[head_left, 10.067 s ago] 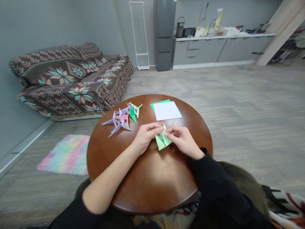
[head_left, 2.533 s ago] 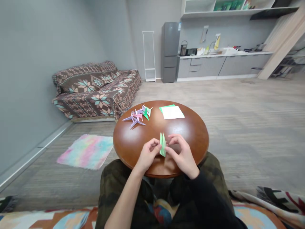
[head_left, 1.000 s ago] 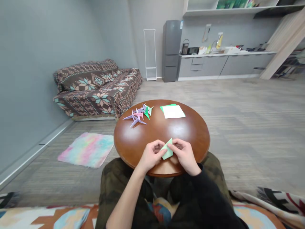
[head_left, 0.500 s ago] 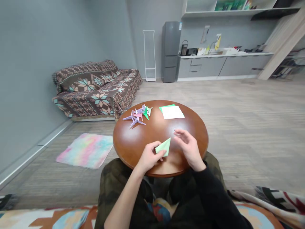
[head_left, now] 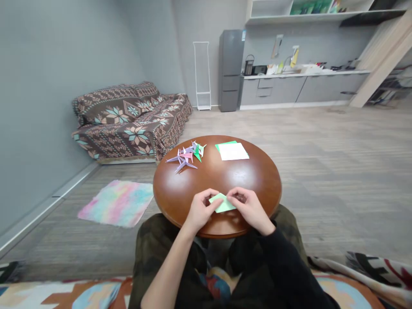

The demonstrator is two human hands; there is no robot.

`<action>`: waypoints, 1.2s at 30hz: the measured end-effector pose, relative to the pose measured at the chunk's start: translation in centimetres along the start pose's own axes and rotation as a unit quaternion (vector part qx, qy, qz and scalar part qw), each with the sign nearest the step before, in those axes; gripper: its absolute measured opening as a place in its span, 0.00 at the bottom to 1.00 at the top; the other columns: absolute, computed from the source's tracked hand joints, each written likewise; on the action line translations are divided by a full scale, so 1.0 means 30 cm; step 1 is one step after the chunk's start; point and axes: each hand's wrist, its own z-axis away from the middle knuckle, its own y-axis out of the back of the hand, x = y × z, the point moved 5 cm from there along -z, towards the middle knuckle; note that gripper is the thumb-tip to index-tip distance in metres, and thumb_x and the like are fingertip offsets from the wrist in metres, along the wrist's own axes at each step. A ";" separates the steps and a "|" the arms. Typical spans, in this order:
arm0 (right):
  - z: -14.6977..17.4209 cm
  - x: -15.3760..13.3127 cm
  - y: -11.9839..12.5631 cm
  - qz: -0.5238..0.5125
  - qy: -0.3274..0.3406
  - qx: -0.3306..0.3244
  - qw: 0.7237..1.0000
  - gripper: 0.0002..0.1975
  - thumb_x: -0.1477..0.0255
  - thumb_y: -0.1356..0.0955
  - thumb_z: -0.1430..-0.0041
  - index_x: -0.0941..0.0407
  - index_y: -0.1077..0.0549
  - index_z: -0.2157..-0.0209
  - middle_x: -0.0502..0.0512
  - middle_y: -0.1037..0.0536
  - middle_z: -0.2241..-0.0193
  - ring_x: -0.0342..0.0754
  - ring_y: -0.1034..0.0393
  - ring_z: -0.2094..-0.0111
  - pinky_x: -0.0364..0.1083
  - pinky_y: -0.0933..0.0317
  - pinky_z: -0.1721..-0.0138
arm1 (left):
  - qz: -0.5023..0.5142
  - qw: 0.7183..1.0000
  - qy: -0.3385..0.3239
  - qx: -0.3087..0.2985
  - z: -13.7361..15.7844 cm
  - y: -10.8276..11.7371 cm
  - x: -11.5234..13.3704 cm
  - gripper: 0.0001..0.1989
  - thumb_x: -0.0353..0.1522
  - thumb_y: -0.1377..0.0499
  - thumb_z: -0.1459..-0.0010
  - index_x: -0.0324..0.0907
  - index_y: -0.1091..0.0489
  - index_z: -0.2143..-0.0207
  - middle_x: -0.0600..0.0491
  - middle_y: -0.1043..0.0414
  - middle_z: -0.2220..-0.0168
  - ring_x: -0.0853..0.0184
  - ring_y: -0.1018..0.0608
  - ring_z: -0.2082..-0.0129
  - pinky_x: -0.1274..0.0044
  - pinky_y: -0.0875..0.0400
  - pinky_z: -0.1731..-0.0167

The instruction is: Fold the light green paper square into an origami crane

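A small piece of folded light-green paper (head_left: 224, 205) is held between my two hands above the near part of the round table. My left hand (head_left: 203, 208) pinches its left side, thumb on top. At the paper's right upper edge, my right hand (head_left: 248, 206) has its thumb and fingertips closed on it. Farther off on the left lie several folded paper cranes (head_left: 185, 158) in purple, pink, green and white. A white sheet of paper (head_left: 232, 151) rests on top of a green sheet (head_left: 227, 143) near the far edge.
The round brown wooden table (head_left: 180, 195) stands right before my knees. Beyond it on the left are a sofa with a patterned cover (head_left: 135, 120) and a pastel fluffy rug (head_left: 117, 202). A grey fridge (head_left: 231, 68) and kitchen counter (head_left: 289, 88) line the far wall.
My right hand has come down and left from open air onto the light-green paper and now grips it. The paper has turned and lies flatter. My left hand still holds it.
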 end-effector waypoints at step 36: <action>-0.020 0.015 -0.005 0.014 0.044 0.054 0.997 0.08 0.64 0.31 0.37 0.54 0.30 0.63 0.51 0.24 0.70 0.47 0.29 0.71 0.45 0.35 0.67 | 0.077 0.996 0.034 0.034 -0.007 -0.005 -0.021 0.15 0.36 0.34 0.45 0.40 0.34 0.60 0.56 0.27 0.73 0.70 0.23 0.73 0.79 0.29 0.70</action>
